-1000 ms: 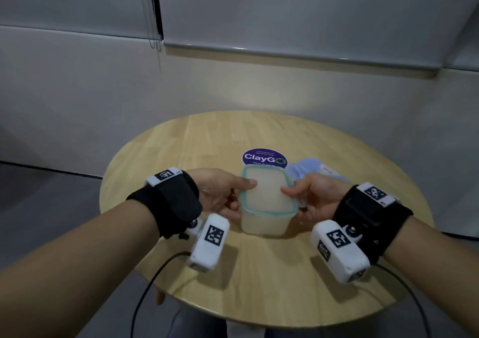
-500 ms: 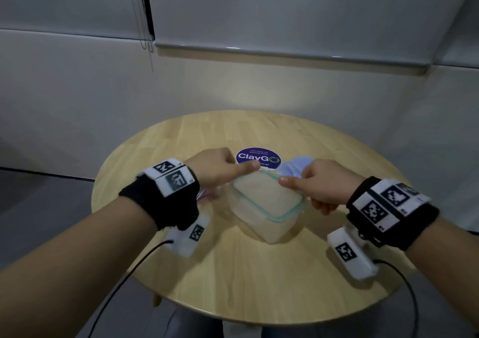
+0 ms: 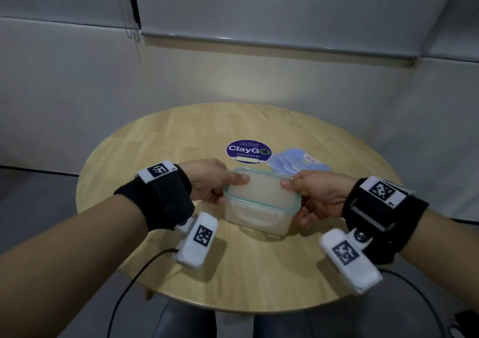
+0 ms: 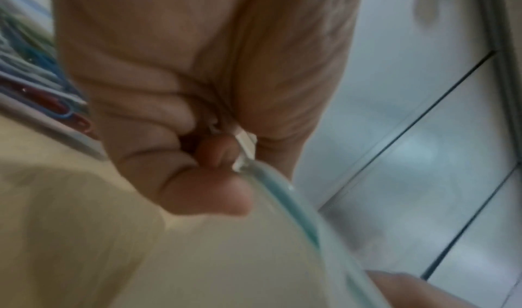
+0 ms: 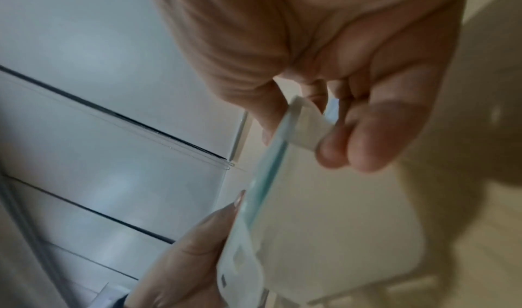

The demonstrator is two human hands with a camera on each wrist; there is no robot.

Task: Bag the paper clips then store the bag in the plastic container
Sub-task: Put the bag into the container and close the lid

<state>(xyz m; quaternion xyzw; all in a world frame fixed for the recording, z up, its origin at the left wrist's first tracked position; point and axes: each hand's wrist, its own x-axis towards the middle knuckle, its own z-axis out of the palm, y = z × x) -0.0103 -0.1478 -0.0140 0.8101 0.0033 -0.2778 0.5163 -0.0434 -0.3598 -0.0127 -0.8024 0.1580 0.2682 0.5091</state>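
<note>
Your left hand and right hand each pinch a side latch of the cloudy plastic container with the teal-edged lid. It sits on the round wooden table, just in front of the purple round sticker. Colourful paper clips lie left of the container.

Dim head view with bowed edges; both wrist views motion-blurred, soft
</note>
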